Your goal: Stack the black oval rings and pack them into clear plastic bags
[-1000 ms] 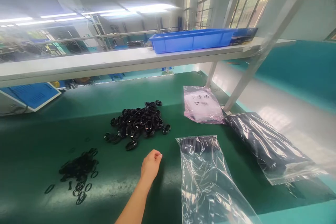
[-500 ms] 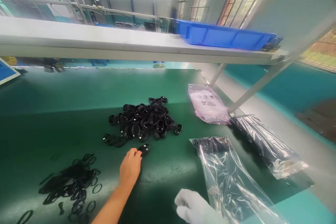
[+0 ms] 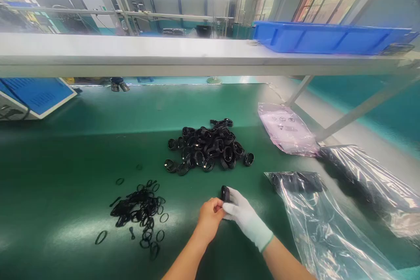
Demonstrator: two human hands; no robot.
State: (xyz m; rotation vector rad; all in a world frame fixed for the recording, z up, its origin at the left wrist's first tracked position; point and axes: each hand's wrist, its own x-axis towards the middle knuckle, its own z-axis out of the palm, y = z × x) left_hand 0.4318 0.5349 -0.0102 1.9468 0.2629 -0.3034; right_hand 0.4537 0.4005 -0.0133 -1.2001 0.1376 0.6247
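Note:
A small coiled black cable stands up between my two hands above the green tabletop. My right hand, in a white glove, is closed around its right side. My bare left hand pinches at the coil's lower end, fingertips touching the gloved thumb; what exactly lies between them is partly hidden. Beyond my hands spreads a pile of coiled black cables. To the left of my bare hand lies a loose heap of thin black rubber bands, with several stray rings around it.
On the right lie a clear plastic bag with black contents at its far end, another filled bag and a pink printed bag. A white shelf crosses above the table, carrying a blue bin. A blue-faced box stands at left.
My left hand has moved right from the pile's near edge with a coiled cable. The gloved right hand has come up to meet it and now grips the coil. The view has turned left.

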